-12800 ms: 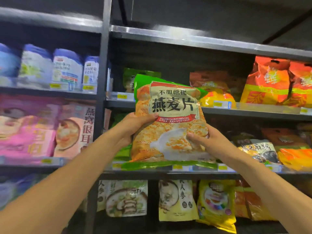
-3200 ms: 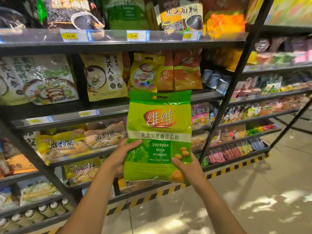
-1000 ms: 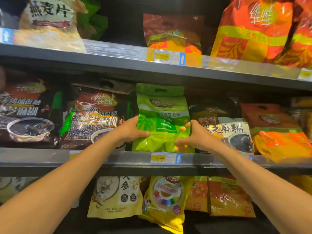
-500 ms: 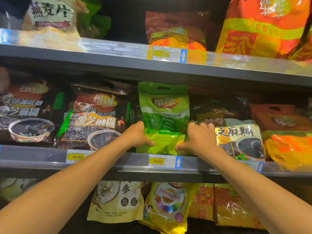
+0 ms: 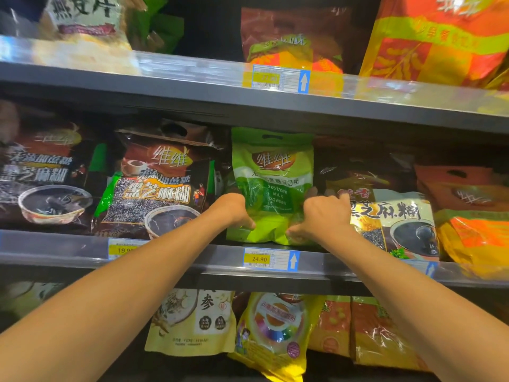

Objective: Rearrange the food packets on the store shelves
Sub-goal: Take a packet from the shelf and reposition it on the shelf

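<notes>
The left hand (image 5: 232, 209) and right hand (image 5: 322, 216) grip the glossy green plastic packet (image 5: 272, 169) low on its sides, fingers curled round its edges and thumbs on its front. The packet stands upright on the grey metal middle shelf (image 5: 192, 261) (printed "Soybean Milk Powder"), above a yellow price tag (image 5: 271, 259) reading 24.90.

Bright green soybean packet (image 5: 272, 172) between dark brown, black-speckled sesame packets (image 5: 157, 183).
</notes>
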A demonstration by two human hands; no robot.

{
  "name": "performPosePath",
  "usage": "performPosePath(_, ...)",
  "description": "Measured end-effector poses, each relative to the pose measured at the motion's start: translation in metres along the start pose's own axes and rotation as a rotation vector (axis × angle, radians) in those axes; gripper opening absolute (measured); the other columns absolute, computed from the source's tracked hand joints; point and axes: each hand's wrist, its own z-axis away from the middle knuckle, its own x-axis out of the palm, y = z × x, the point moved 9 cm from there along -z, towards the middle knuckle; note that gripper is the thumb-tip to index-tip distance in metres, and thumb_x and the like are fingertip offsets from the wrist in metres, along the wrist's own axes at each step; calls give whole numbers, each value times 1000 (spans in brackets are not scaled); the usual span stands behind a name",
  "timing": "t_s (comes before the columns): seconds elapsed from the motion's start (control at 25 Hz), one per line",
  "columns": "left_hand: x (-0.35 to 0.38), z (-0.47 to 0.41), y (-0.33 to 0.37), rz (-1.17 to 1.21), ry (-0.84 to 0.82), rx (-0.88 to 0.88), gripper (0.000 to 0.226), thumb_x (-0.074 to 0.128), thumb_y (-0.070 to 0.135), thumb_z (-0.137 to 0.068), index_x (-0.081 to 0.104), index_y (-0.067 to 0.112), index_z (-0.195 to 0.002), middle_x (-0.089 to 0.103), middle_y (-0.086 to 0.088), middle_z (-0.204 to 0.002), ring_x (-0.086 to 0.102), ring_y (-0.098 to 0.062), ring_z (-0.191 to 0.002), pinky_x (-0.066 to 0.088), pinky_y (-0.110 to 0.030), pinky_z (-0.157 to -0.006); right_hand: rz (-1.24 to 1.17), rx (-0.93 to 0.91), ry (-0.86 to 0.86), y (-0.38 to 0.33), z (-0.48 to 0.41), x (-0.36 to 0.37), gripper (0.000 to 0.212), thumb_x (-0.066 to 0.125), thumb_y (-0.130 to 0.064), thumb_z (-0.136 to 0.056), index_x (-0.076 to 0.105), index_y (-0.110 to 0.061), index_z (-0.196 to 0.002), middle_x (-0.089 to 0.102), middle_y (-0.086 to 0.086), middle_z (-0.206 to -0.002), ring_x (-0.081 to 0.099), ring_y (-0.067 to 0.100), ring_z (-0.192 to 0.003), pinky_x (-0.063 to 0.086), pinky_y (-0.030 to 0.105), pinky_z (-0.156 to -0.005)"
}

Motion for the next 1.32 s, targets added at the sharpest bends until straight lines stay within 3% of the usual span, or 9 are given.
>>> performPosePath(0.2,-4,9,-3,32,4,-12,54,77,41,-90,61,-1,-120,59,-10,-104,58,-26,-92,47,-34,-78,-81,-3,-31,3,6,-1,79,68,-80,-68,60,-17,-114,67,1,-101,62,29,-112,38,47,-100)
performPosePath(0.4,-17,27,-5,81,52,-30,59,76,37,-93,50,0,-130,57,-12,-111,63,-32,-110,48,-37,-80,-142,-7,84,6,20,-10,84,72,-75,-72,53,-15,-127,63,7,-125,59,30,-118,45,45,-95)
performPosePath(0.56,-26,53,-5,-72,142,0,52,75,36,-93,50,5,-127,61,-10,-115,59,-30,-101,49,-39,-79,-183,-45,208,18,33,-23,80,73,-67,-79,47,-17,-136,53,9,-136,56,31,-122,49,46,-95)
performPosePath(0.68,-42,81,-6,-111,342,93,58,73,36,-94,53,14,-144,63,-11,-140,60,-32,-124,53,-44,-98,-231,-56,236,29,44,-30,79,70,-65,-83,45,-20,-143,46,10,-151,50,33,-132,47,48,-100)
performPosePath(0.88,-52,157,-16,-107,626,207,68,71,59,-87,53,30,-146,54,6,-150,47,-20,-140,50,-45,-106,-381,-116,283,38,74,-42,75,64,-63,-89,47,-22,-150,40,7,-160,42,31,-143,43,50,-108)
performPosePath(1.16,-24,233,-66,-79,645,95,82,68,69,-83,41,37,-153,38,10,-163,29,-15,-154,33,-47,-120,-539,-247,286,1,127,-43,73,53,-66,-94,48,-20,-151,43,4,-159,41,26,-146,44,50,-110)
performPosePath(1.32,-28,249,-101,-55,634,-19,93,62,74,-83,32,29,-159,37,6,-164,27,-17,-155,31,-47,-122,-585,-289,257,-30,143,-47,74,50,-67,-95,45,-23,-153,41,2,-161,37,24,-149,39,49,-115)
